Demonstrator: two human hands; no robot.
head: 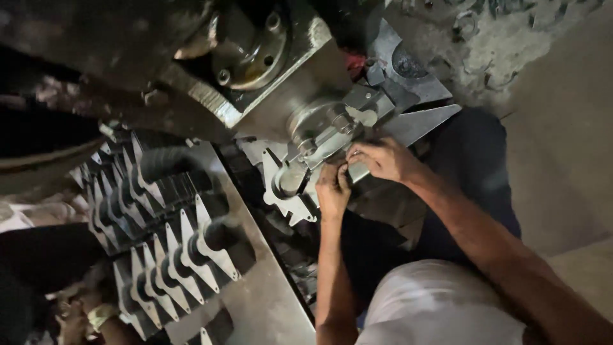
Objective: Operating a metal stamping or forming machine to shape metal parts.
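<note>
Both of the person's hands meet at 1 flat pointed metal blank (pixel 408 128) under the press head (pixel 319 131). The left hand (pixel 333 190) pinches its near edge; the right hand (pixel 383 160) grips it from above. Left of the hands, 3 rows of stacked cut pieces (pixel 172 255) lie on 1 steel plate (pixel 268 300).

Bare forearms, no sleeves; white cloth and dark trousers.
</note>
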